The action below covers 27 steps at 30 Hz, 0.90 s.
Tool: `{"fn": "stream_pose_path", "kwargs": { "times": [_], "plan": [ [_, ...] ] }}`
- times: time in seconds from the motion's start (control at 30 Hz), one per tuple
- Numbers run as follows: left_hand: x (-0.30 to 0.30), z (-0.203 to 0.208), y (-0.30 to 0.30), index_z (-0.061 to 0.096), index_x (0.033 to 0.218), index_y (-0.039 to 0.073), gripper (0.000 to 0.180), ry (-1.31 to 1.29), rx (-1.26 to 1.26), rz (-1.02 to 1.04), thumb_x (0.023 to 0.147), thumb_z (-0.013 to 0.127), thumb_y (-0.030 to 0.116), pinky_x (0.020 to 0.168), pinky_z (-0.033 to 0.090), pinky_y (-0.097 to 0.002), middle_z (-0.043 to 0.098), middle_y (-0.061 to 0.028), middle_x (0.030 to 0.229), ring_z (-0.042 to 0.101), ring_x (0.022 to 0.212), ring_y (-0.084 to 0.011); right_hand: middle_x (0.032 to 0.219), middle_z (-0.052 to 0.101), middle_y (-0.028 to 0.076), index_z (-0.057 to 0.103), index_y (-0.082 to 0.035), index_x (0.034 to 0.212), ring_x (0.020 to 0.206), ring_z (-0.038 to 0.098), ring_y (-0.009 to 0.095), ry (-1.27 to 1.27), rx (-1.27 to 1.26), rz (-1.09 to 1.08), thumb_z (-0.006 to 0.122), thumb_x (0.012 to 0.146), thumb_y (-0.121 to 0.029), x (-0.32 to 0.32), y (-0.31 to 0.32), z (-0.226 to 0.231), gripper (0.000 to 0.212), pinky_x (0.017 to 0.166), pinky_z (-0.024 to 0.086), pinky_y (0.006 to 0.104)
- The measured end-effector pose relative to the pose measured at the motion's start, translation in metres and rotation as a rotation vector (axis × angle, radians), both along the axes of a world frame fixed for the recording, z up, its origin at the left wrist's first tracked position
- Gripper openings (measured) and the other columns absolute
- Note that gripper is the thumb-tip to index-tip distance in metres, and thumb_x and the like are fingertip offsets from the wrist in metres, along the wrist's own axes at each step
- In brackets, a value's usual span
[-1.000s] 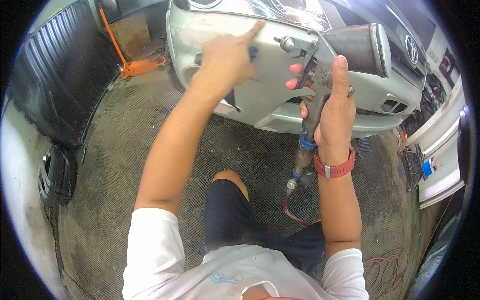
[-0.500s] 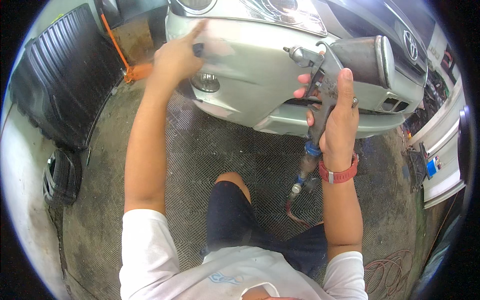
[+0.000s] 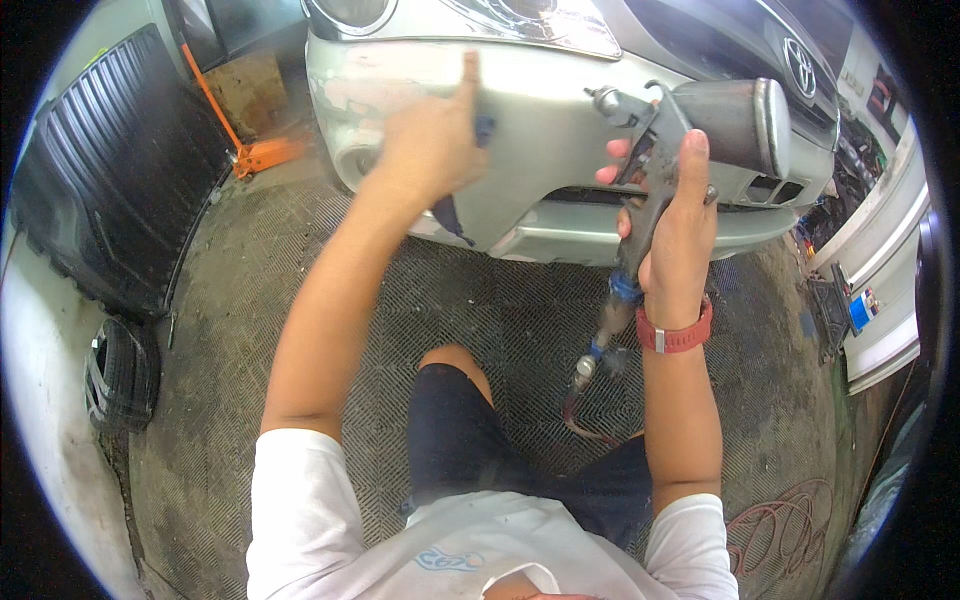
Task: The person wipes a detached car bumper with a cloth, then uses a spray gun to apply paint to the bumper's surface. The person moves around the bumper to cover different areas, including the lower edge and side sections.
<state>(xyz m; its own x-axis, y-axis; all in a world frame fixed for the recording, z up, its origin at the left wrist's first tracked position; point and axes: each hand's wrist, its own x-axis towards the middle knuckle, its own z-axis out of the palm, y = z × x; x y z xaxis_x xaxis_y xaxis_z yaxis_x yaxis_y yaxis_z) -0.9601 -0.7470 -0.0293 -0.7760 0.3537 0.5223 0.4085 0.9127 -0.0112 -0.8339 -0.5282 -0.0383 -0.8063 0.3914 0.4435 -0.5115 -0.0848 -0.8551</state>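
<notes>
The silver car bumper [image 3: 540,150] spans the far side, with pale, patchy areas toward its left. Held before it, my left hand [image 3: 425,150] is slightly blurred, its index finger extended along the bumper surface; whether the tip touches I cannot tell. A dark blue cloth [image 3: 450,218] hangs from its curled fingers. My right hand [image 3: 685,235] is wrapped round the handle of a metal paint spray gun [image 3: 655,160], whose grey cup [image 3: 725,120] points right and nozzle left. Below the handle, a blue-collared fitting [image 3: 624,288] joins a hose.
An orange floor jack [image 3: 262,157] stands left of the car. Beyond it leans a ribbed black panel [image 3: 120,160], with a tyre [image 3: 125,370] below. Coiled reddish hose [image 3: 785,525] lies on the floor at lower right. The headlight [image 3: 530,25] sits above the bumper.
My left hand has swept right across the bumper, the cloth now hanging visibly below it. The view has shifted slightly; my right hand still holds the spray gun in much the same place.
</notes>
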Motion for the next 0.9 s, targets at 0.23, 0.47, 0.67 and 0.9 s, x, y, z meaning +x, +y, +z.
{"fn": "stream_pose_path", "kwargs": {
  "times": [0.23, 0.47, 0.67, 0.9],
  "plan": [
    [0.029, -0.017, 0.032, 0.007, 0.181, 0.018, 0.121, -0.143, -0.009, -0.103, 0.084, 0.080, 0.020, 0.084, 0.064, -0.0531, 0.079, -0.0235, 0.095, 0.079, 0.089, -0.0432, 0.105, 0.079, 0.009, 0.072, -0.002, 0.130, 0.083, 0.074, 0.014, 0.039, 0.000, -0.110, 0.045, 0.118, -0.057, -0.009, 0.009, -0.004, 0.063, 0.050, 0.049, 0.0256],
    [-0.011, -0.086, -0.070, -0.005, 0.180, 0.024, 0.129, -0.090, 0.230, 0.236, 0.083, 0.080, 0.022, 0.087, 0.063, -0.0547, 0.079, -0.0260, 0.096, 0.078, 0.092, -0.0470, 0.104, 0.078, 0.008, 0.074, -0.002, 0.131, 0.082, 0.071, 0.009, -0.066, 0.190, 0.194, 0.045, 0.118, -0.057, -0.009, -0.055, -0.016, 0.064, 0.054, 0.049, 0.0238],
    [-0.016, -0.159, -0.124, 0.001, 0.180, 0.017, 0.123, -0.276, 0.374, 0.318, 0.083, 0.077, 0.026, 0.094, 0.063, -0.0530, 0.080, -0.0290, 0.106, 0.078, 0.100, -0.0474, 0.105, 0.078, 0.011, 0.072, 0.001, 0.126, 0.083, 0.069, 0.011, -0.117, 0.406, 0.299, 0.043, 0.119, -0.055, -0.019, -0.083, -0.070, 0.064, 0.054, 0.049, 0.0243],
    [-0.009, -0.190, -0.108, 0.016, 0.180, 0.020, 0.117, -0.429, 0.271, 0.291, 0.083, 0.082, 0.027, 0.096, 0.062, -0.0529, 0.080, -0.0264, 0.110, 0.078, 0.105, -0.0469, 0.108, 0.075, 0.010, 0.058, 0.000, 0.160, 0.085, 0.067, 0.012, 0.025, 0.621, 0.091, 0.051, 0.120, -0.042, -0.048, -0.112, -0.149, 0.058, 0.071, 0.054, 0.0275]
  ]
}}
